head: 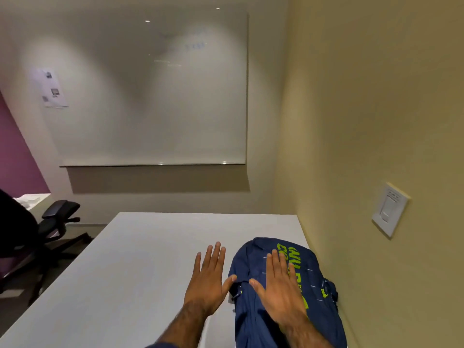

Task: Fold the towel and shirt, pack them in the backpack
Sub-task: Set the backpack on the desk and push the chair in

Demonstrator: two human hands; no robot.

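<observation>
A: Backpack (253,322) lies flat on the table (125,272), close to the wall (376,121). Towel and shirt aren't in view.
B: Hands?
A: Right hand (281,290) lies flat on top of the backpack, fingers straight, gripping nothing. Left hand (206,277) is flat on the table just beside it, thumb at its edge, also empty.
B: Probably packed already. Press evenly, don't bunch the fabric, then check the zip. Can't tell if it's closed.
</observation>
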